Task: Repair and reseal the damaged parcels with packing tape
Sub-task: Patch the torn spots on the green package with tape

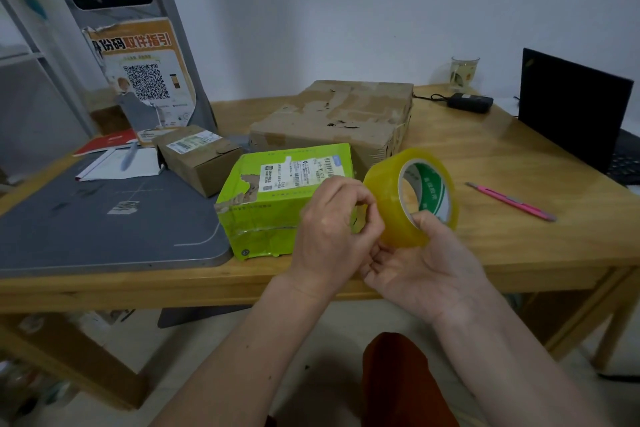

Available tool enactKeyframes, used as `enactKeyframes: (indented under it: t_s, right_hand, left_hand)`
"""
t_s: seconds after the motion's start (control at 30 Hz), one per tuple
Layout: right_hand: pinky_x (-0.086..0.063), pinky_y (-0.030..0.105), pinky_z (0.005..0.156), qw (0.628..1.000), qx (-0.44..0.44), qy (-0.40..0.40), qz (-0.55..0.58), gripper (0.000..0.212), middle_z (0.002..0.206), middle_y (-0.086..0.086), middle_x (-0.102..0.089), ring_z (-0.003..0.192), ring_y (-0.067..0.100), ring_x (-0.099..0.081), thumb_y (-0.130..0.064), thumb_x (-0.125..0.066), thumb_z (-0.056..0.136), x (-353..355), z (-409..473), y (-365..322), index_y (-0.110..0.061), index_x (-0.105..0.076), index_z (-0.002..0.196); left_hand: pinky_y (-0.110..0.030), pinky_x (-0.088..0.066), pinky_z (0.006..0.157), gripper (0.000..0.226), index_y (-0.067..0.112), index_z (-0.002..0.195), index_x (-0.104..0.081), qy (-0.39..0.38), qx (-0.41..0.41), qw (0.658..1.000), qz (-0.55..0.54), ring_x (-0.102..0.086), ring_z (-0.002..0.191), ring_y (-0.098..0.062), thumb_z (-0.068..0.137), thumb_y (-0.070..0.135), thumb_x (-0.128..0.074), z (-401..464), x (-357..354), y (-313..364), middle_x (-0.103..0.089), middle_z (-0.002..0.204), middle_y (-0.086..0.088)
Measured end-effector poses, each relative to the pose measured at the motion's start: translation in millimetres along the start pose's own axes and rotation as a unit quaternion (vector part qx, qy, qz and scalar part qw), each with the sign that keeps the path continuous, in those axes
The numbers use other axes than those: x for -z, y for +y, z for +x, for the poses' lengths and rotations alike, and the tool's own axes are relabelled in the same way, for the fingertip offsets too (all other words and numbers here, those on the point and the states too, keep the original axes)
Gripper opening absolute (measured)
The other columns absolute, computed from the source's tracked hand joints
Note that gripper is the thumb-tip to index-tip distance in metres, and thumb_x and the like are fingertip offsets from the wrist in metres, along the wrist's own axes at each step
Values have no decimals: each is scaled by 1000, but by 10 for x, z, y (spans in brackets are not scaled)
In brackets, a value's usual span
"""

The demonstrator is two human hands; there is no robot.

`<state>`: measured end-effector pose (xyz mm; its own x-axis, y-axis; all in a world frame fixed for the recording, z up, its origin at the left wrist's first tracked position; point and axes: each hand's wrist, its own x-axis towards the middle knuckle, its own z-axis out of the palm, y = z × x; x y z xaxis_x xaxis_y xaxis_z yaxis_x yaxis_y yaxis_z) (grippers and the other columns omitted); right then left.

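Observation:
A yellowish roll of clear packing tape (391, 191) is held above the table's front edge. My right hand (426, 263) grips it from below, thumb hooked into the core. My left hand (332, 232) has its fingers curled against the roll's outer face, pinching at the tape surface. Just behind my left hand lies a torn lime-green parcel (273, 198) with a white label. A large battered brown box (332, 114) sits further back. To the left stands a small brown carton (197, 156).
A pink utility knife (512, 201) lies on the wooden table (519, 246) to the right. A black laptop (575, 111), a power adapter (469, 102) and a glass (464, 73) stand at the back right. A grey scanner platform (104, 225) with papers covers the left.

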<state>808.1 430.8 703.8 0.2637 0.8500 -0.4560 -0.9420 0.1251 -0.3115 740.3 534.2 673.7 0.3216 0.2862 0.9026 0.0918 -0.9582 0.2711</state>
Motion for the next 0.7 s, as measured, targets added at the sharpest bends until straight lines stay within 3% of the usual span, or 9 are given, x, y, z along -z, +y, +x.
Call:
enactKeyframes:
  t_s: [0.17,0.3,0.43,0.5,0.6,0.7]
  right_hand:
    - [-41,41,106,1000,7,5,3,34,120,15,-63,118,26,-57,-24,-48,85,7,54,-22,-2,-66,104]
    - [-42,47,103,1000,8,4,0,37,111,20,-66,107,31,-62,-26,-44,90,-11,66,-15,0,-67,102]
    - [-42,40,102,1000,-12,4,-14,48,110,16,-66,109,26,-60,-40,-37,97,29,134,-12,-3,-67,98]
    - [-45,33,90,1000,-18,2,-25,47,98,13,-65,93,22,-61,-42,-39,95,30,162,-17,-3,-66,95]
    - [-45,31,71,999,-22,14,-34,47,71,10,-59,70,20,-55,-42,-41,94,13,173,-18,-2,-65,87]
    - [-44,32,68,999,-24,28,-37,48,66,10,-57,68,19,-53,-44,-41,94,10,179,-8,-3,-64,83]
  left_hand:
    - [-26,-51,67,5,1,73,-63,-11,-19,1000,11,-60,74,-20,76,4,-60,-36,28,12,-62,78,-8]
    - [-26,-50,65,4,1,73,-62,-24,-24,999,22,-59,73,-19,75,4,-59,-66,54,31,-61,77,-8]
    - [-24,-48,64,6,4,73,-62,-46,20,999,-20,-55,70,-13,74,9,-59,-21,105,-7,-61,75,-4]
    - [-23,-50,63,2,7,73,-63,-51,96,992,-68,-56,67,-10,73,9,-62,44,147,-16,-63,73,-1]
    - [-22,-53,63,14,13,72,-65,-95,232,959,-128,-59,65,-6,73,0,-68,153,180,-21,-65,71,6]
    - [-23,-53,65,5,12,77,-65,-98,194,969,-120,-60,69,-7,77,7,-66,140,191,-41,-65,75,5]
